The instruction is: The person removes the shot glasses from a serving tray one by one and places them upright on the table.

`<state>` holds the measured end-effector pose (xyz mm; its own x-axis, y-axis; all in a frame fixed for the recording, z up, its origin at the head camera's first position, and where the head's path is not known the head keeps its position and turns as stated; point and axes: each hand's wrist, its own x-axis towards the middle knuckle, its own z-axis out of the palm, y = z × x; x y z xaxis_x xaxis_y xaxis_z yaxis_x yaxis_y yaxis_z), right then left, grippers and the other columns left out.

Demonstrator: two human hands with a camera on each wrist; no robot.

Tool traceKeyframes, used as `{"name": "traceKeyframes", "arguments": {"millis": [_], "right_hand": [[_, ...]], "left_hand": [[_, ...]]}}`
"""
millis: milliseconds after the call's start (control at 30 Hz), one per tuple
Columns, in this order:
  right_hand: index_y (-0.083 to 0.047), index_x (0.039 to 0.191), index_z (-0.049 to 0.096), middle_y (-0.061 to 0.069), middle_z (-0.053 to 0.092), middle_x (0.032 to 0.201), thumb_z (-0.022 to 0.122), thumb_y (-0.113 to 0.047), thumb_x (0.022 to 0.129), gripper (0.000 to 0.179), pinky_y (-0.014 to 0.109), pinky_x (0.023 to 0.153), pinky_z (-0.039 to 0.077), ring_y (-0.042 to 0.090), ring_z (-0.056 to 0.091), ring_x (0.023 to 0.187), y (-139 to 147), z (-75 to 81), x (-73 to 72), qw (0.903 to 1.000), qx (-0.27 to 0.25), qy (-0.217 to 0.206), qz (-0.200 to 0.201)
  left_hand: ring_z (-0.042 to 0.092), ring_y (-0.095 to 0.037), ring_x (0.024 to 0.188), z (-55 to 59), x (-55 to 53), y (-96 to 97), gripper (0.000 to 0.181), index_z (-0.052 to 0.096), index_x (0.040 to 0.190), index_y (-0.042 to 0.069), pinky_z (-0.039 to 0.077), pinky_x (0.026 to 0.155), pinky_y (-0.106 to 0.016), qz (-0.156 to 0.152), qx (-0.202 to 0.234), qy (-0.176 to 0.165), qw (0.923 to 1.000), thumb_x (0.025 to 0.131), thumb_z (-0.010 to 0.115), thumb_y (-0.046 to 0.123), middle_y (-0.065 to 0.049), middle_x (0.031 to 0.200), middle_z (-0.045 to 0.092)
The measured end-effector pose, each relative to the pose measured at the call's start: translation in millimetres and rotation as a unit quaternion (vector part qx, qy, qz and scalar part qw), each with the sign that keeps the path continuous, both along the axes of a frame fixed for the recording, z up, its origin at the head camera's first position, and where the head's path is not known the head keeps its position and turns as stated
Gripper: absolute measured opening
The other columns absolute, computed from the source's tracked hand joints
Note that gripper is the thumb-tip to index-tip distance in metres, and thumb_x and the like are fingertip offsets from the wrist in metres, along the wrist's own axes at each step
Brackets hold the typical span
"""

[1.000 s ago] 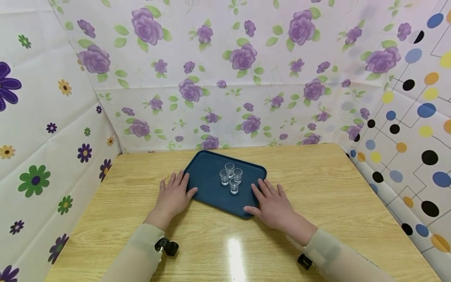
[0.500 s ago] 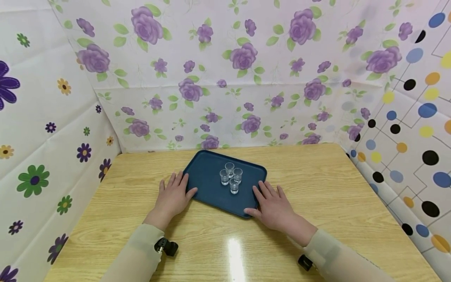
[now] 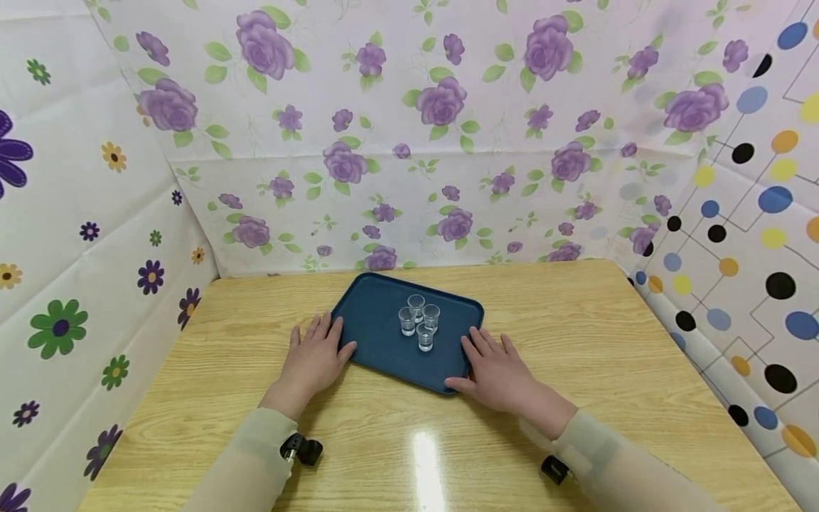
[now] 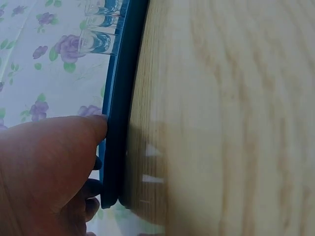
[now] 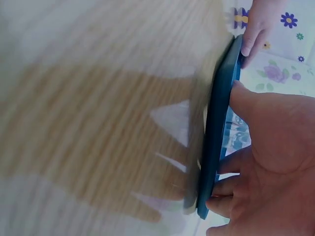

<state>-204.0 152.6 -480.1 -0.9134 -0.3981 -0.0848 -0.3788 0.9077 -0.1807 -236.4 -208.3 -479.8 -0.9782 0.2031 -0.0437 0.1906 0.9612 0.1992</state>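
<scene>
A dark blue tray (image 3: 377, 327) lies at an angle on the wooden table, with several small clear shot glasses (image 3: 425, 338) standing grouped right of its middle. My left hand (image 3: 315, 363) touches the tray's left end, fingers spread and thumb over the near corner. At the right end, my right hand (image 3: 502, 377) rests its fingertips on the rim, thumb at the near right corner. In the left wrist view the thumb of the left hand (image 4: 54, 162) meets the tray's rim (image 4: 123, 108). The right wrist view has the right hand (image 5: 280, 137) along the tray's side (image 5: 216, 118).
The wooden table (image 3: 358, 441) reaches back to a floral cloth (image 3: 397, 128). Cloths with flowers (image 3: 83, 284) and coloured dots (image 3: 748, 249) stand at the left and right. Black camera mounts (image 3: 307, 451) sit on both wrists.
The fingers of my right hand have shifted very slightly outward at the tray's right rim. The left hand, tray and glasses stay practically in place.
</scene>
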Motion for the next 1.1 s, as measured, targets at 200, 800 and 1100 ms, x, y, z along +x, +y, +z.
{"name": "traceKeyframes", "arguments": {"millis": [200, 800, 1100], "right_hand": [[0.006, 0.167, 0.041, 0.029, 0.029, 0.176, 0.064, -0.065, 0.106, 0.096, 0.07, 0.133, 0.017, 0.046, 0.028, 0.164, 4, 6.2, -6.5, 0.9997, -0.006, -0.02, 0.014], [0.011, 0.168, 0.032, 0.033, 0.026, 0.176, 0.073, -0.059, 0.104, 0.104, 0.065, 0.134, 0.02, 0.046, 0.025, 0.164, 17, 9.7, -32.9, 0.9965, -0.032, -0.061, 0.048], [0.011, 0.168, 0.032, 0.033, 0.024, 0.176, 0.078, -0.051, 0.103, 0.101, 0.067, 0.134, 0.018, 0.049, 0.024, 0.164, 31, 12.2, -43.8, 0.9922, -0.066, -0.078, 0.072]], "left_hand": [[0.019, -0.047, 0.166, -0.1, 4.9, 5.0, 0.069, 0.036, 0.172, 0.002, 0.007, 0.132, -0.075, 0.007, -0.005, 0.005, 1.0, 0.118, 0.051, 0.044, -0.028, 0.178, 0.024], [0.025, -0.048, 0.164, -1.2, 17.9, 9.0, 0.071, 0.039, 0.169, -0.003, 0.012, 0.135, -0.067, 0.008, -0.015, 0.028, 0.9994, 0.117, 0.055, 0.044, -0.031, 0.174, 0.031], [0.032, -0.048, 0.161, -2.5, 27.8, 15.6, 0.074, 0.043, 0.166, -0.004, 0.015, 0.134, -0.068, 0.013, -0.023, 0.043, 0.9987, 0.115, 0.06, 0.046, -0.032, 0.171, 0.038]]}}
